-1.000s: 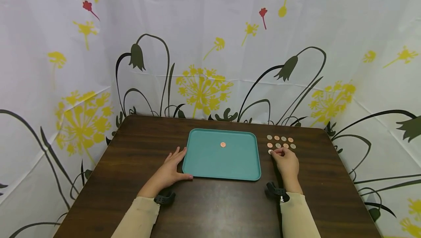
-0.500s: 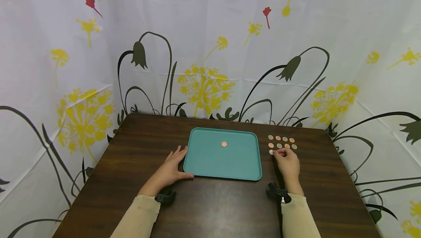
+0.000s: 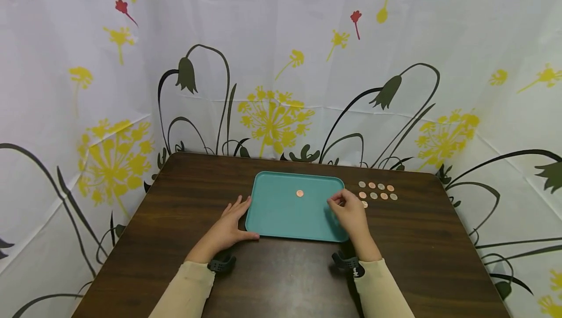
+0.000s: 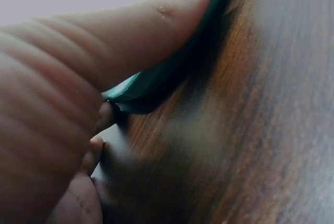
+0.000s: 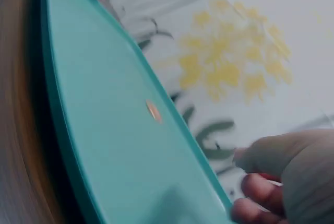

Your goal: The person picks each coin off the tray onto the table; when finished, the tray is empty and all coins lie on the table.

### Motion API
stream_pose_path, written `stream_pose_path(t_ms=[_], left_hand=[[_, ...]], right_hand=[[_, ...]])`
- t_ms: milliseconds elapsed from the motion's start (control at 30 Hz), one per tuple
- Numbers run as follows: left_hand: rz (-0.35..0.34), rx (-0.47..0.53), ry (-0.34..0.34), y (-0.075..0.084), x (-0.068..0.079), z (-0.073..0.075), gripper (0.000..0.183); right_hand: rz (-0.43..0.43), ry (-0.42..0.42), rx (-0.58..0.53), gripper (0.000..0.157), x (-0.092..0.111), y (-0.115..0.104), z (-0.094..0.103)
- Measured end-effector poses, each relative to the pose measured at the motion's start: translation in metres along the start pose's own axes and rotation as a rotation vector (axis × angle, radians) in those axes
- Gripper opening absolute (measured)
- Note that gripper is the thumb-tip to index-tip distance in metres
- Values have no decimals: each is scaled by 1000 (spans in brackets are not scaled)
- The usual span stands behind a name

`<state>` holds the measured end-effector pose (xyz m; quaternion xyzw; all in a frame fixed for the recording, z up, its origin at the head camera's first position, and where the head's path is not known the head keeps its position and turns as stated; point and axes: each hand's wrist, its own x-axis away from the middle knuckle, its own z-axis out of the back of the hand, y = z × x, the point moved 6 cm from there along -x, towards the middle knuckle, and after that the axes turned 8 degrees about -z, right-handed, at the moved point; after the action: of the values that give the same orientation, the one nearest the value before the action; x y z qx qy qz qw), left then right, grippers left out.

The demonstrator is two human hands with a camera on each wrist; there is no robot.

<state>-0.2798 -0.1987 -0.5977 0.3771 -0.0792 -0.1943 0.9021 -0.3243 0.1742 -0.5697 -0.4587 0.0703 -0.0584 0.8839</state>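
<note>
My left hand [image 3: 225, 230] rests at the left end of a teal tray [image 3: 281, 223], its fingers along the left side and its thumb on the front edge. In the left wrist view, that thumb [image 4: 156, 25] lies straight against the rim. Over the tray's right side hovers my right hand [image 3: 351, 213], thumb and fingers bent loosely; no coin shows between them in the right wrist view. One copper coin [image 3: 300, 193] lies in the tray towards the back. Right of the tray, another coin [image 3: 365, 204] sits beside my right hand, partly hidden by it.
Behind that coin, several copper and silver coins lie in two rows, one of them a silver coin [image 3: 381, 187]. The dark wooden table [image 3: 281, 279] runs back to a white flowered curtain [image 3: 281, 40].
My right hand has left the coin on the table at the right and moved left over the tray's right side. The left hand keeps its place at the tray.
</note>
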Motion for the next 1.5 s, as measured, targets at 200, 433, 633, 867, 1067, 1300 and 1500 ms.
stream_pose_path(t_ms=[200, 433, 633, 867, 1067, 1300, 1500], left_hand=[[19, 12, 0, 0, 1, -1, 120], [-13, -4, 5, -2, 0, 0, 120], [-7, 6, 2, -3, 1, 1, 121], [-1, 12, -1, -2, 1, 0, 122], [-16, 9, -3, -1, 0, 0, 121], [-9, 1, -6, -1, 0, 0, 121], [-5, -2, -8, -1, -1, 0, 121]], right_hand=[[11, -165, 0, 13, -4, -21, -37], [20, -260, -67, 14, -22, -30, -66], [-80, -331, -156, 40, -35, -17, -88], [-37, -348, -72, 30, -36, -18, -92], [-10, -323, 17, 30, -37, -21, -91], [-69, -359, -8, 16, -37, -21, -90], [-103, -436, -199, 20, -37, -15, -85]])
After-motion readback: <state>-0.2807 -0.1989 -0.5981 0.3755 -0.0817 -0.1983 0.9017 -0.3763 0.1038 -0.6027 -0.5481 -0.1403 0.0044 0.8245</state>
